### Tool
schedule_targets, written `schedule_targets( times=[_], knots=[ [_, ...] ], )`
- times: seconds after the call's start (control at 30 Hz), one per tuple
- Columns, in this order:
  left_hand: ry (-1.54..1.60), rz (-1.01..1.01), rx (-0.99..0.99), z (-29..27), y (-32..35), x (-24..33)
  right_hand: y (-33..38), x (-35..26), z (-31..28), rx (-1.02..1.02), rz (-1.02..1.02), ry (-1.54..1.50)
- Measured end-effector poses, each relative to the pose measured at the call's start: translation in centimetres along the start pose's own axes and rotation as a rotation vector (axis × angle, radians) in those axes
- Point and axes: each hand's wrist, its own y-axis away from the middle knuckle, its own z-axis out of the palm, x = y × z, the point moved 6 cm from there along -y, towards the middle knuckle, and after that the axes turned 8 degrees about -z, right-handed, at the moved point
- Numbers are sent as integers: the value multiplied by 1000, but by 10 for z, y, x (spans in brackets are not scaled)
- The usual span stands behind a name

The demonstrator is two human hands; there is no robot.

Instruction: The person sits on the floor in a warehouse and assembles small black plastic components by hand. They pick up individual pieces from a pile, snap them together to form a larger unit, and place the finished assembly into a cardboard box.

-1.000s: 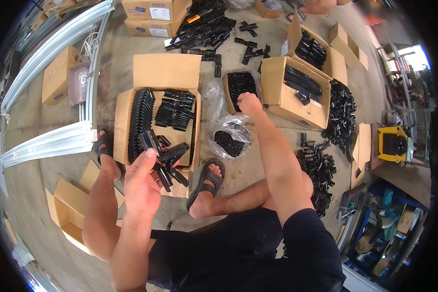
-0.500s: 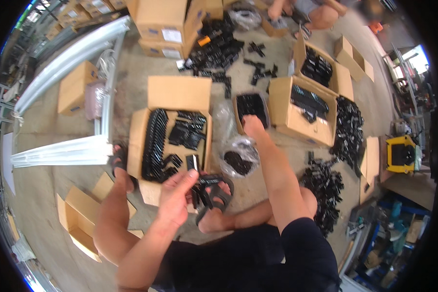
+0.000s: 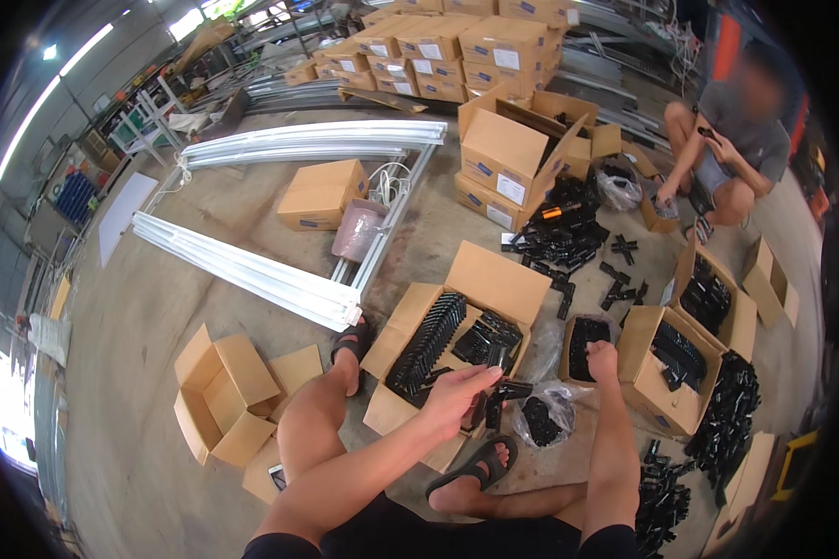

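Note:
My left hand (image 3: 459, 399) is closed around black angular connector pieces (image 3: 503, 393), with thumb on top, above the near edge of an open carton (image 3: 396, 321). Rows of black brackets (image 3: 431, 340) fill that carton's left side, and looser ones lie on its right. My right hand (image 3: 602, 361) has its fingers curled together at the right side of a small box of little black parts (image 3: 587, 333). What its fingers hold, if anything, is too small to make out. Between my hands lies a clear plastic bag (image 3: 543, 421) with dark small pieces inside.
Another carton with black parts (image 3: 657, 396) stands right of my right hand. Black connectors lie heaped on the floor at far centre (image 3: 559, 233) and right (image 3: 725, 415). An empty carton (image 3: 219, 382) and white metal profiles (image 3: 252, 270) are left. A seated person (image 3: 746, 140) handles something small.
The view has swung up and to the left, showing stacked cartons and the seated person. My right hand has drawn back from inside the small box to its edge. My left hand keeps its hold.

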Motion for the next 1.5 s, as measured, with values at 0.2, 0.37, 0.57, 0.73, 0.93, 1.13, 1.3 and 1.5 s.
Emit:
schedule_targets(
  times=[0.2, 0.37, 0.57, 0.73, 0.93, 1.13, 1.3, 1.5],
  knots=[
    [62, 33, -72, 15, 14, 5, 9, -93, -77, 77, 250, -1014],
    [-158, 243, -34, 24, 23, 37, 35, -141, -130, 151, 206, -1251],
    [-177, 324, -129, 21, 36, 80, 69, -184, -135, 153, 128, -1420],
    [-107, 344, -50, -9, 12, 72, 91, -224, -115, -19, 61, -1428],
    [-736, 585, 198, 1, 7, 61, 102, -254, -94, -113, 54, -1274],
    [-1404, 990, 445, 19, 8, 51, 104, -259, -93, 50, -154, -959],
    [-1568, 982, 384, 38, 10, 43, 125, -287, -87, 83, -248, -902],
    [-1633, 991, 393, 42, 5, 32, 140, -325, -91, 192, -729, -317]
  ],
)
